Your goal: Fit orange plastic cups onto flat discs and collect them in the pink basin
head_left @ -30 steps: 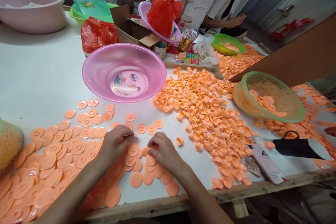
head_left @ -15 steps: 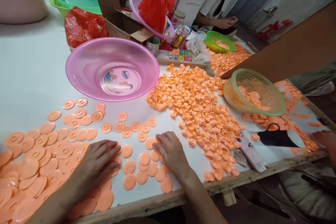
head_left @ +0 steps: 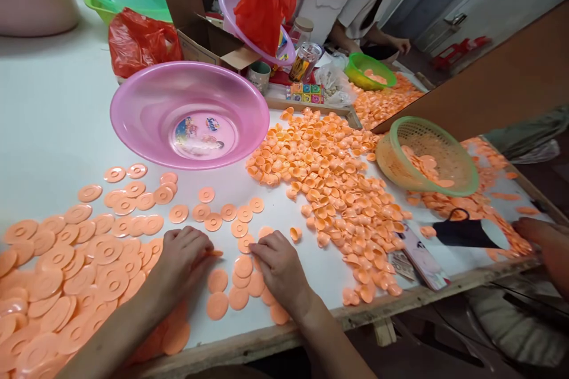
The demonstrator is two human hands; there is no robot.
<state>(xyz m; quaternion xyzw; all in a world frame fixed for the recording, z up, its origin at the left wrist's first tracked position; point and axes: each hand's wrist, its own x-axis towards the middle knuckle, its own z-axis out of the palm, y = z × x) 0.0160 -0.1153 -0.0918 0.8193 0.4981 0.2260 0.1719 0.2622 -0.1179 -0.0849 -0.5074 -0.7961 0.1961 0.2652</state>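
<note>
My left hand (head_left: pixel 189 257) is closed over the edge of the saucer pile, pinching a small orange plastic saucer (head_left: pixel 214 253) that shows nearly edge-on. Across a small gap, my right hand (head_left: pixel 282 269) has its fingers drawn together, the tips at the right edge of another orange saucer (head_left: pixel 244 243). Its palm hides part of the loose saucers beneath. A single small orange cup (head_left: pixel 296 234) lies just right of my right knuckles. Several flat saucers (head_left: pixel 239 298) lie between my wrists. The large saucer heap (head_left: pixel 57 284) spreads to the left, partly under my left forearm.
A pink basin (head_left: pixel 195 89) stands behind the saucers. Right of it spreads a heap of little orange cups (head_left: pixel 333 172). Farther right are a green colander (head_left: pixel 427 157), a phone-like slab (head_left: pixel 424 260), a dark mug-shaped item (head_left: pixel 466 231) and another person's hand (head_left: pixel 537 237).
My left hand has risen a little and now holds a saucer edge-on. My right hand has shifted slightly left and down, uncovering the single cup. The person at the back has moved their hands apart.
</note>
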